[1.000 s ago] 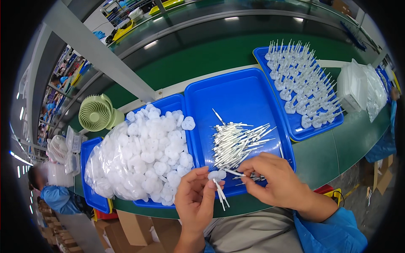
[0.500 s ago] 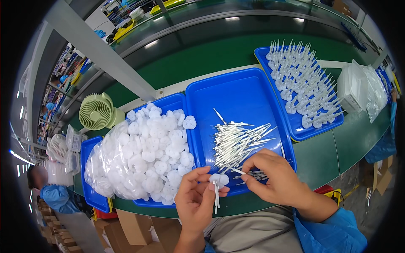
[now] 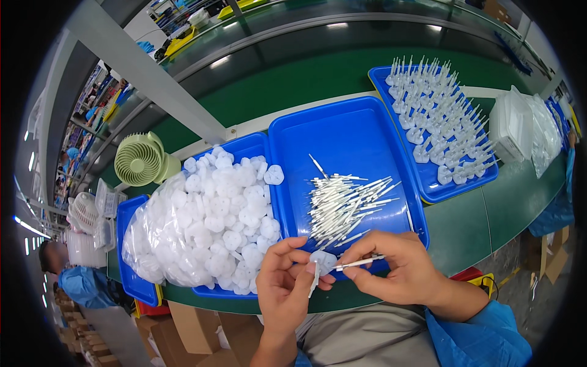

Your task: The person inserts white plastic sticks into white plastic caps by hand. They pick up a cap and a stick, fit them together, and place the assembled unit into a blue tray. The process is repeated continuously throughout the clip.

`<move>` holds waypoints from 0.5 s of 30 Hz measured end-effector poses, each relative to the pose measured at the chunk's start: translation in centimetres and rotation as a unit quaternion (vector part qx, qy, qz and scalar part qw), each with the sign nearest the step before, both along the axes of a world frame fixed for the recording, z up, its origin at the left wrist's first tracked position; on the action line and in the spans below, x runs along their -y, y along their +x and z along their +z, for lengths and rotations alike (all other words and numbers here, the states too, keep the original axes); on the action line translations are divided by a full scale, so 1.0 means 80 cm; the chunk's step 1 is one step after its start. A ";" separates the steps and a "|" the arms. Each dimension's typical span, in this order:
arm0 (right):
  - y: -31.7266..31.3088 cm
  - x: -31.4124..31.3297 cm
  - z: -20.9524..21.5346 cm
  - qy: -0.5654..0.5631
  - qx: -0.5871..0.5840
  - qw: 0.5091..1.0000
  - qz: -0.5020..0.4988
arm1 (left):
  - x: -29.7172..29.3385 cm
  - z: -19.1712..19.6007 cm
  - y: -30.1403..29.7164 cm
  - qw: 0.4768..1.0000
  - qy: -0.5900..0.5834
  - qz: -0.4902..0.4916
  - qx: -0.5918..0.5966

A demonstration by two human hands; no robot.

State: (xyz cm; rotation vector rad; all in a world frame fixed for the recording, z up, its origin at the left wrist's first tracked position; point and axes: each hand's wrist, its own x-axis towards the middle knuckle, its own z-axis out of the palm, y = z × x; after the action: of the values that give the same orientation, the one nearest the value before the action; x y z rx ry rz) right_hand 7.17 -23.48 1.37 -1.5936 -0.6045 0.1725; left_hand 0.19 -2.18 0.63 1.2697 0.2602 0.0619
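Pinched between the thumb and fingers of my left hand (image 3: 282, 290) is a small translucent white plastic disc (image 3: 324, 260), with white stick-like parts (image 3: 315, 281) hanging from it. My right hand (image 3: 400, 269) grips a thin white stick (image 3: 361, 262) between thumb and fingertips, its left end at the disc's edge; whether it has entered the disc I cannot tell. Beyond my hands, a loose pile of similar white sticks with dark tips (image 3: 342, 208) lies in the middle blue tray (image 3: 327, 131). Many white discs (image 3: 226, 214) heap up to the left, partly inside a clear bag (image 3: 147, 232).
Finished-looking disc-and-stick pieces (image 3: 437, 122) stand in rows in the right blue tray (image 3: 443, 197). A white container (image 3: 512, 125) stands beyond it. At left are a green fan (image 3: 137, 162) and a grey post (image 3: 147, 73). Cardboard boxes (image 3: 192, 330) sit below the green table.
My right hand has turned and brought the stick nearly level, with its end against the disc. My left hand has tilted the disc and its hanging sticks slightly.
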 end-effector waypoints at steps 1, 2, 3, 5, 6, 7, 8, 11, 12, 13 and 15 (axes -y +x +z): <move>-0.001 -0.001 -0.003 -0.017 0.025 1.000 -0.007 | 0.001 0.001 0.000 1.000 -0.006 0.002 -0.001; -0.002 -0.003 -0.005 -0.033 0.050 0.998 -0.015 | 0.002 0.001 0.000 1.000 -0.003 0.004 0.000; -0.002 -0.004 -0.006 -0.050 0.075 0.996 -0.022 | 0.003 0.000 0.000 1.000 0.000 0.007 0.002; 0.004 -0.008 0.004 -0.122 0.175 0.975 -0.061 | 0.002 -0.002 0.000 0.999 0.028 0.011 0.012; 0.006 -0.008 0.007 -0.138 0.197 0.969 -0.063 | 0.001 -0.005 -0.001 0.998 0.053 0.012 0.020; 0.008 -0.008 0.010 -0.153 0.219 0.961 -0.066 | 0.001 -0.007 -0.002 0.996 0.079 0.014 0.029; 0.009 -0.007 0.011 -0.150 0.215 0.964 -0.052 | 0.001 -0.006 -0.001 0.995 0.090 0.011 0.033; 0.009 -0.009 0.001 -0.126 0.229 0.965 -0.021 | 0.004 -0.006 -0.001 0.992 0.121 0.007 0.045; 0.009 -0.011 -0.002 -0.116 0.239 0.964 -0.012 | 0.005 -0.008 -0.001 0.990 0.129 0.007 0.048; 0.009 -0.012 -0.002 -0.118 0.251 0.960 -0.016 | 0.006 -0.009 -0.001 0.989 0.138 0.008 0.051; 0.008 -0.015 -0.003 -0.123 0.276 0.953 -0.022 | 0.007 -0.009 -0.001 0.989 0.134 0.006 0.057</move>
State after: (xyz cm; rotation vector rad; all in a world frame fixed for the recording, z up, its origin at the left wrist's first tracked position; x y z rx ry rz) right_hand 7.85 -22.29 1.16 -1.9087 -1.0060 -0.2534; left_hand 0.09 -2.71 -0.13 1.5253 0.1643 0.1853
